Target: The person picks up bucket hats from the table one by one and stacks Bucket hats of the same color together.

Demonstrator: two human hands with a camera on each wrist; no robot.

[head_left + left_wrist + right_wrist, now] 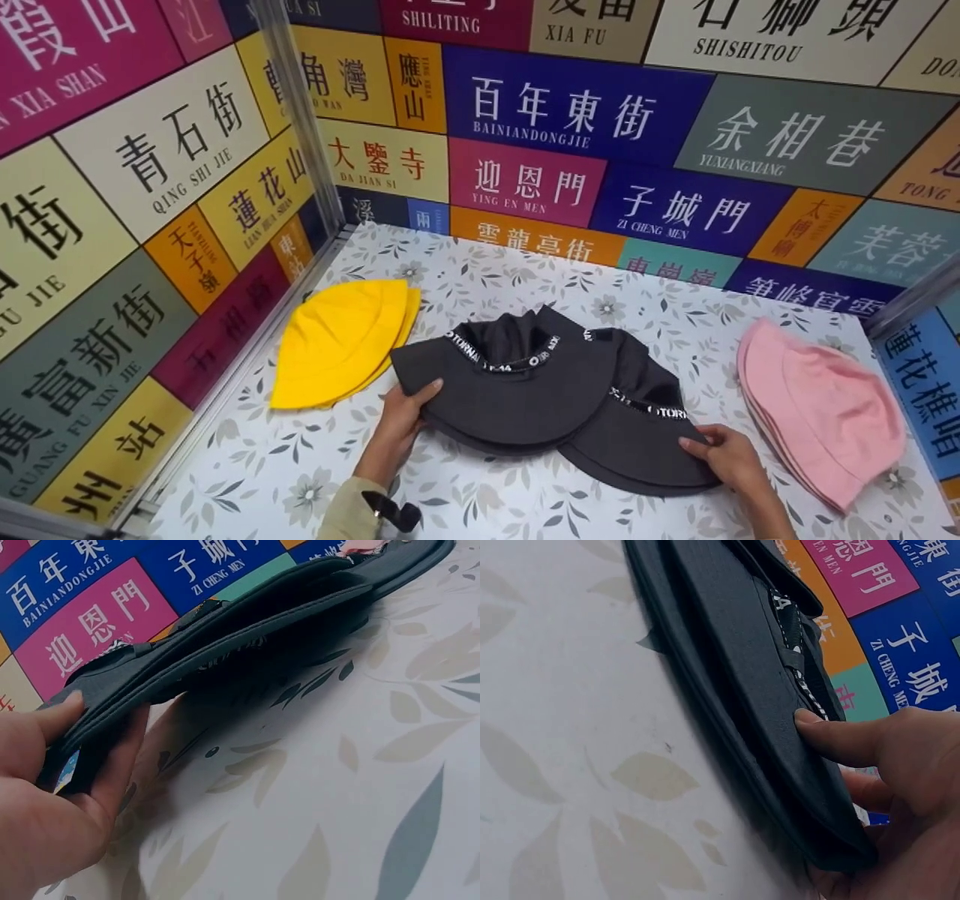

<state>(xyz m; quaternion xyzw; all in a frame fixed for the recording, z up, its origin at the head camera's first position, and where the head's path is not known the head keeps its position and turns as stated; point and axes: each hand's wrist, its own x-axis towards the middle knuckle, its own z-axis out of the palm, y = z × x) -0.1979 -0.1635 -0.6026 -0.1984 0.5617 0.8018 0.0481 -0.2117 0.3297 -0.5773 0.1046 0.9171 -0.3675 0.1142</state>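
Black bucket hats with white-lettered bands overlap in the middle of the table in the head view. My left hand [403, 409] pinches the brim of the left black hat [517, 401], thumb on top and fingers beneath. In the left wrist view, stacked brim layers of this black hat [225, 641] are lifted off the table at the near side. My right hand [727, 455] grips the right edge of the other black hat [645, 450], its thumb lying on the brim. Doubled brim edges of that hat [742, 712] show in the right wrist view.
Stacked yellow hats [341, 341] lie at the left of the table, stacked pink hats [829, 412] at the right. The table [450, 495] wears a leaf-patterned cover. Walls with colourful street-name panels [555, 112] enclose its back and sides.
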